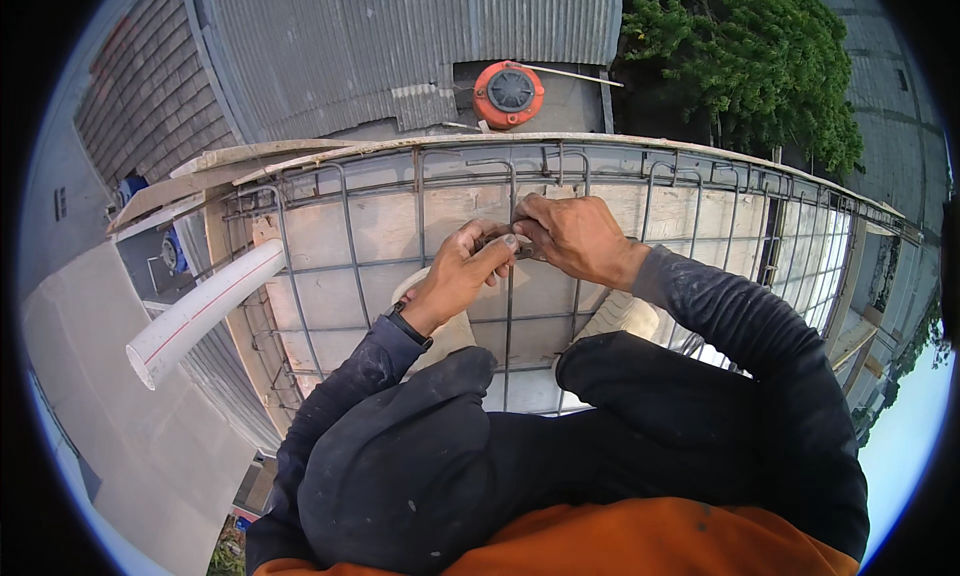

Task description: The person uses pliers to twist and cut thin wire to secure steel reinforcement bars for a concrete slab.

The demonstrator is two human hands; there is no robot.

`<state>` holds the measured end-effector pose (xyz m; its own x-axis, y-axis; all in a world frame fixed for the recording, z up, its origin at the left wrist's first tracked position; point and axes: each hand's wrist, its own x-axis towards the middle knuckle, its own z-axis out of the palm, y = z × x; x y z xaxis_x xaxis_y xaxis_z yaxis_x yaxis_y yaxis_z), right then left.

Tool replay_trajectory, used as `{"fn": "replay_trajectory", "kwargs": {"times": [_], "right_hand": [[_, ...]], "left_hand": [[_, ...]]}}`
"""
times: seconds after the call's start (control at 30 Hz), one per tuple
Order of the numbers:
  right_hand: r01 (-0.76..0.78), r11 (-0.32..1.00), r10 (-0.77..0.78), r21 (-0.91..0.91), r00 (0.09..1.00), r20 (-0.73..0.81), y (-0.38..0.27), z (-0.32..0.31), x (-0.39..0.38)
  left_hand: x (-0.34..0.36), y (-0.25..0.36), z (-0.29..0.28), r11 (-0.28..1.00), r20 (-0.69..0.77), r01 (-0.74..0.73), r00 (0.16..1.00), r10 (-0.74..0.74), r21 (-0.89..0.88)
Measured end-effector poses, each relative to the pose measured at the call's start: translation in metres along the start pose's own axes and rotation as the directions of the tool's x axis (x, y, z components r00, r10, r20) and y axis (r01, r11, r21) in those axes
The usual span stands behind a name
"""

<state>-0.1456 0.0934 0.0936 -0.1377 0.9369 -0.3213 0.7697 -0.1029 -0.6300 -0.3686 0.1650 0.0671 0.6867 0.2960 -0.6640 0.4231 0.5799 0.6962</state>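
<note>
My left hand (458, 278), with a dark band at its wrist, is closed, its thumb and fingers pinched together beside an upright steel reinforcing bar (509, 331). Close against it, my right hand (583, 238) is closed too, fingertips pressed together just right of the same bar. A small dark piece shows between the hands, too hidden by the fingers to name. Both hands are over a rebar cage (420, 201) of bent bars crossed by longer ones. Pale wooden boards (352, 228) lie behind and under the bars.
A white pipe (205, 316) with a red stripe juts out at the left. Beyond the long board edge (600, 139) are a corrugated roof (340, 46), an orange tank (490, 111) with a black lid and a leafy tree (750, 56). My bent knees are close below my hands.
</note>
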Motion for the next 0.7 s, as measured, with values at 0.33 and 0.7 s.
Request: {"fn": "replay_trajectory", "kwargs": {"times": [0.33, 0.7], "right_hand": [[-0.149, 0.868, 0.186, 0.473, 0.982, -0.032, -0.004, 0.034, 0.008], [-0.225, 0.723, 0.253, 0.653, 0.966, 0.054, -0.022, 0.076, 0.001]], "left_hand": [[-0.007, -0.021, 0.004, 0.996, 0.166, 0.015, 0.986, -0.029, 0.087], [-0.017, -0.045, -0.013, 0.976, 0.119, 0.145, 0.985, -0.126, -0.164]]}}
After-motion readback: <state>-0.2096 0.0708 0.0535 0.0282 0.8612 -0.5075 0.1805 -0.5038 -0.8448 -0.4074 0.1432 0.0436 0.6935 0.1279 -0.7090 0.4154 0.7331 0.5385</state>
